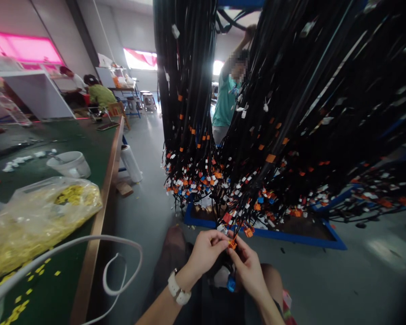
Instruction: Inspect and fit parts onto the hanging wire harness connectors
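Observation:
Both my hands meet low in the middle of the head view around a small orange connector (pixel 232 244) on the end of a dark cable. My left hand (pixel 206 250) is closed, its thumb and forefinger pinching the connector from the left. From the right, my right hand (pixel 246 264) is closed on the connector too, its fingers partly hiding it. Just below the right fingers hangs a blue connector (pixel 231 283). Above my hands, thick bundles of black cables (pixel 189 90) hang down, ending in many white, orange, red and blue connectors.
A blue-framed rack base (pixel 291 237) stands under the cables. On the left, a green-topped table (pixel 98 140) carries a clear bag of yellow pieces (pixel 37 216), a white cup (pixel 69 164) and a looping white cord (pixel 122 239). A person in green (pixel 225 101) stands behind the cables.

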`<state>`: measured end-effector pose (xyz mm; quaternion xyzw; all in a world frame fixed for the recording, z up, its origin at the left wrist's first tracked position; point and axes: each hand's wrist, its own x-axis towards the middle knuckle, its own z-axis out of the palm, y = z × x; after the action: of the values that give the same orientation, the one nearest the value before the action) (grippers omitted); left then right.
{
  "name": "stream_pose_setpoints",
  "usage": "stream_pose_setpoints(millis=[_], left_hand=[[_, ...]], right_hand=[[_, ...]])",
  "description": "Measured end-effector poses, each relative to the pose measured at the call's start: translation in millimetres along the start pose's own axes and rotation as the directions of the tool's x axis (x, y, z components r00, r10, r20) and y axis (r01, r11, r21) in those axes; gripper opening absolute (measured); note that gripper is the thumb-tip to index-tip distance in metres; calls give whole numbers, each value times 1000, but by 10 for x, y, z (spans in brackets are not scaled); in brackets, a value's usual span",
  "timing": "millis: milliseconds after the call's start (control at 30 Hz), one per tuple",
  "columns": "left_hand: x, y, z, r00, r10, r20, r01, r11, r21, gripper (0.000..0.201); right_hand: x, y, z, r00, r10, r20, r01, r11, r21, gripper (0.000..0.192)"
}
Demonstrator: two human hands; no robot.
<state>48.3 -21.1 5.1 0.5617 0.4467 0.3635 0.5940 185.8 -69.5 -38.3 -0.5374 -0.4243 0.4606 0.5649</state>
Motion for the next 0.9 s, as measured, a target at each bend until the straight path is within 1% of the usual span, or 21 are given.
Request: stream_pose_setpoints(millis=[100,200,500,633,800,900], left_hand=[[-11,-6,-2,999,32,6,-33,997,74,15],[-15,-21,-4,999,49,13,-51,992,115,16],[-11,-10,-9,998,62,7,-63,989,134,17],[-17,-9,-7,998,57,1,-57,990,131,17],[-10,-22,3,999,44,-4,-43,993,106,16],[-7,-19,0,999,41,-8,-40,991,126,15]], right_hand=[[-4,-64,1,1000,10,5,-10,1000,-10,47],[-8,-109,5,1000,11,0,-11,1000,-19,46],[-13,-36,-24,1000,-6,27,8,999,-51,44],[9,-46,-29,999,11,48,-8,997,-71,46],[13,-108,-15,999,-4,41,10,986,-167,30],[-2,-124,12,1000,13,-11,-14,985,-174,31]])
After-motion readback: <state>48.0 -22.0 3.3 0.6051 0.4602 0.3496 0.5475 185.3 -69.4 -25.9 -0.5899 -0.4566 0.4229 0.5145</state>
